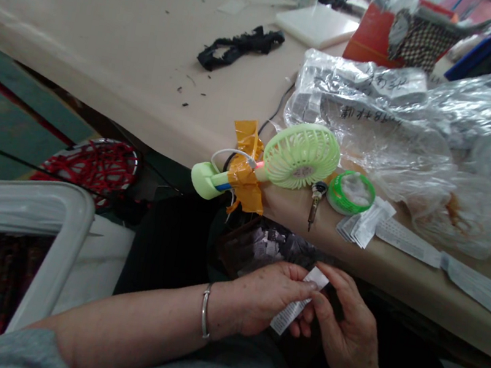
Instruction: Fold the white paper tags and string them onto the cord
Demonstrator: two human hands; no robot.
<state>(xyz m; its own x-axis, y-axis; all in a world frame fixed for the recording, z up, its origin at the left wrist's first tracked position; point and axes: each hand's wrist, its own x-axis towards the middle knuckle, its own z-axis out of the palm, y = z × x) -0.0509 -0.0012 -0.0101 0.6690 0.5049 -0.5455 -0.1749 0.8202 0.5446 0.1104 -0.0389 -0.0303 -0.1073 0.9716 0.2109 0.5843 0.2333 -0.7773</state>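
Between both hands, over my lap, is a small white printed label (286, 316). My left hand (271, 297) pinches its middle between thumb and fingers. At the label's upper end, my right hand (347, 321) grips the edge with thumb and forefinger. Just beyond the hands, on the table edge, lie a stack of white labels (363, 224) and longer label strips (408, 241). A small pointed tool with a dark top (315, 204) sits beside a green round tub (351, 192) with whitish contents. Below the edge, a box of dark and pale pieces (271, 244) is partly hidden.
A light green fan (301, 155) is fixed to the table edge with orange tape (247, 175). Clear plastic bags (387, 138) cover the table's right side. Black fabric (242, 46) lies farther back. A white bin (74, 231) with dark reddish contents stands at left.
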